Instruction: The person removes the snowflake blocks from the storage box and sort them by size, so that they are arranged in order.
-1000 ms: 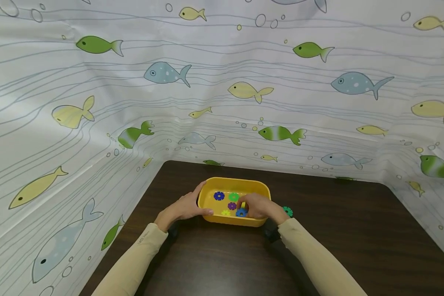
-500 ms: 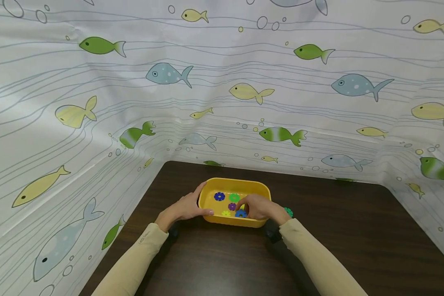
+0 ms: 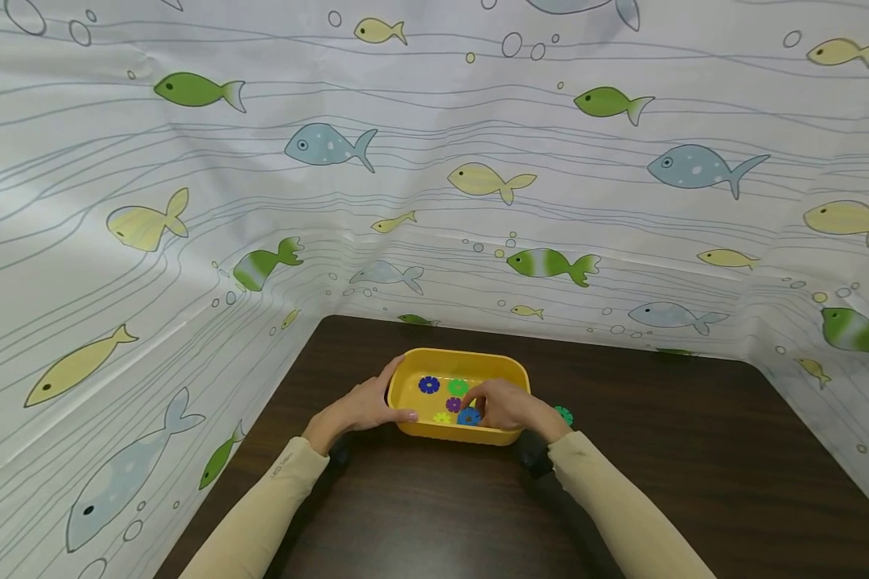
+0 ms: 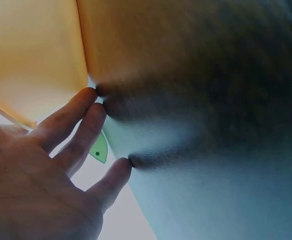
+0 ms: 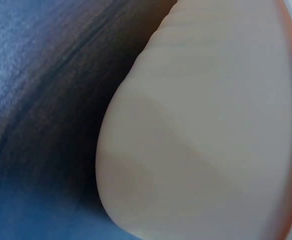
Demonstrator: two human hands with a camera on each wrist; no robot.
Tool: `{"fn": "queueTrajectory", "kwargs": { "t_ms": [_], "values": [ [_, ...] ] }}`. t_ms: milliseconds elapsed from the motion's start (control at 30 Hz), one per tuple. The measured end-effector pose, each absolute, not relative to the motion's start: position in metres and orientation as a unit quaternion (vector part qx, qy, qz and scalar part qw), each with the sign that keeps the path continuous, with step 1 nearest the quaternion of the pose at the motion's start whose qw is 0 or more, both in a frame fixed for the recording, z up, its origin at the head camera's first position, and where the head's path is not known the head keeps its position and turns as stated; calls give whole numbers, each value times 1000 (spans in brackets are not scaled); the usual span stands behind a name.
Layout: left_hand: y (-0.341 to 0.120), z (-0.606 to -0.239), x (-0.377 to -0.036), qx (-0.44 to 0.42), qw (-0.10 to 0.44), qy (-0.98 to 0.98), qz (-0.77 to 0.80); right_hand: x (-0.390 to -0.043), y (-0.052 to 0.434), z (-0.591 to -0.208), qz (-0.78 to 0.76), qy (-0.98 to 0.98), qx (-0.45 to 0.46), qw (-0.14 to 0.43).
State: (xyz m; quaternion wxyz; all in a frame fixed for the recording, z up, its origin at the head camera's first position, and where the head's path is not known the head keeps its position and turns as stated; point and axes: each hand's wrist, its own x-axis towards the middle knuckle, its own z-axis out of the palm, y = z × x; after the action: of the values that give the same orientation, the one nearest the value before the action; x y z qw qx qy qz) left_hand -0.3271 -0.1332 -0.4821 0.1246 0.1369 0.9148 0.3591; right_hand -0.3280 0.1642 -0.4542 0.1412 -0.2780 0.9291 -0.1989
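Steadying a yellow tub (image 3: pixel 507 368) on the dark tabletop (image 3: pixel 695 450), a person in cream sleeves reaches into it for a small plastic flower disc. The left hand (image 3: pixel 365 406) is spread against the tub's near-left wall, thumb along the front edge and fingers (image 4: pixel 78 112) straight on the outside, as the left wrist view confirms. The right hand (image 3: pixel 507 404) dips over the tub's right half, fingertips curled down onto the blue disc (image 3: pixel 467 416) near the front wall; they appear to be pinching it, though the disc is partly covered and the hold cannot be called certain. The right wrist view shows only the tub's outer wall, blurred and close.

Loose on the tub floor lie a dark blue disc (image 3: pixel 429 384), a green disc (image 3: pixel 458 387), a purple disc (image 3: pixel 453 404) and a yellow disc (image 3: pixel 442 417). A teal disc (image 3: pixel 564 415) sits outside on the tabletop, just beside the right wrist. A fish-print curtain (image 3: pixel 188 201) walls the scene.

Doing this well probably means keeping the left hand firm so the tub does not slide, and pinching the disc by its rim rather than pressing it flat.
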Motion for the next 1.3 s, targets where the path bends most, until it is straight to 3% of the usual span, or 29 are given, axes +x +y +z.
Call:
{"fn": "queueTrajectory", "kwargs": {
  "t_ms": [267, 767, 1067, 1300],
  "values": [
    [-134, -481, -327, 142, 123, 915, 358, -325, 165, -454, -212, 928, -293, 88],
    [-134, -482, -327, 142, 121, 917, 352, -308, 174, -451, -290, 930, -222, 28],
    [-133, -482, -327, 138, 121, 914, 361, -297, 193, -453, -349, 910, -219, -44],
    [-132, -481, -325, 136, 122, 915, 360, -286, 204, -446, -373, 908, -187, -44]
  ]
}}
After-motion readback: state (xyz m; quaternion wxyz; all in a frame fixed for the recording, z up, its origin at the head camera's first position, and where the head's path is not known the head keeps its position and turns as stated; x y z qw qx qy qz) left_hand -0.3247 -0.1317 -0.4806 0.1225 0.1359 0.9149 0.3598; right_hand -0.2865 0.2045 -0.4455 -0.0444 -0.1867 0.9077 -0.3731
